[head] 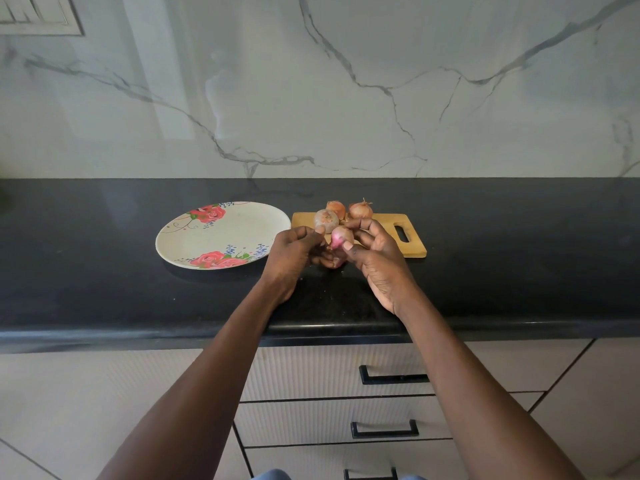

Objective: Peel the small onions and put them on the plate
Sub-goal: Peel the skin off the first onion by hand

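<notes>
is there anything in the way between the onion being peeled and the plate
Nothing visible blocks it. The partly peeled onion is held in the right hand, the left hand picking at its skin. The plate lies just left on the counter, nothing on it; only the left hand sits between them.

A small onion with pink flesh partly bared (342,237) is held above the counter edge of a pale wooden cutting board (412,249). Three unpeeled brown-skinned small onions (360,211) are clustered on the board's far left. A round cream plate with red rose print (221,233) lies just left of the board.
</notes>
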`<state>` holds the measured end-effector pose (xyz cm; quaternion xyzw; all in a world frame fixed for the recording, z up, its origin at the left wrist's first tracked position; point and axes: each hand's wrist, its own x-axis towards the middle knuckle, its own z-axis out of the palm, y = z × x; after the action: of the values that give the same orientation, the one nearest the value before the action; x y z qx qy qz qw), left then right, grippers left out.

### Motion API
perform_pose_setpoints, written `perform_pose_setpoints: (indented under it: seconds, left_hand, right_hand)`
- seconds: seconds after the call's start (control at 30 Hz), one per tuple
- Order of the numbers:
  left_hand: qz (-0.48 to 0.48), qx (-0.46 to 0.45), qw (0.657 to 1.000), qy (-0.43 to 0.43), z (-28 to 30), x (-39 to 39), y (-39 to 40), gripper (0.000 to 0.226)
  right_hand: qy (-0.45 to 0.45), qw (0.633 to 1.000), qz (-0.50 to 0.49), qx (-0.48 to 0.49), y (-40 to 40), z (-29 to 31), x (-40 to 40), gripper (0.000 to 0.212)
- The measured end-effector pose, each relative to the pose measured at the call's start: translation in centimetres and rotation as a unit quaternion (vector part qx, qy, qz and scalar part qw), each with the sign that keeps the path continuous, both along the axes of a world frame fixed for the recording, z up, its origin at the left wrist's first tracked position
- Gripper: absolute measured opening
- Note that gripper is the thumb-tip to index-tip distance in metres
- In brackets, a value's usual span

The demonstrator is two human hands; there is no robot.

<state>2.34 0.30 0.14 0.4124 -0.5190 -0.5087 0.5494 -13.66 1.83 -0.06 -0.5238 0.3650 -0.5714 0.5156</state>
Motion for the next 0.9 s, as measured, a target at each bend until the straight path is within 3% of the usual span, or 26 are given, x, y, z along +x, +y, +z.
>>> perform_pose_setpoints:
  seconds: [0.17,0.43,0.57,0.9]
  left_hand:
    - [0.044,-0.062,0.996,-0.035,-0.03,0.38,0.07,0.003]
    - [-0.018,-0.056,0.996,-0.072,-0.17,0.06,0.32,0.017]
    - [-0.030,-0.096,0.992,-0.076,-0.35,0.07,0.28,0.028]
    - [-0.011,-0.110,0.990,-0.091,-0.30,-0.15,0.41,0.012]
  right_hand:
    - [0.012,0.999,-0.030,0.012,-0.15,-0.12,0.09,0.035]
    - [0.052,0.997,-0.052,-0.004,-0.30,-0.31,-0.16,0.032]
    - [0.046,0.998,-0.045,-0.005,-0.44,-0.39,-0.11,0.028]
    - [0.055,0.998,-0.042,-0.011,-0.54,-0.33,0.16,0.029]
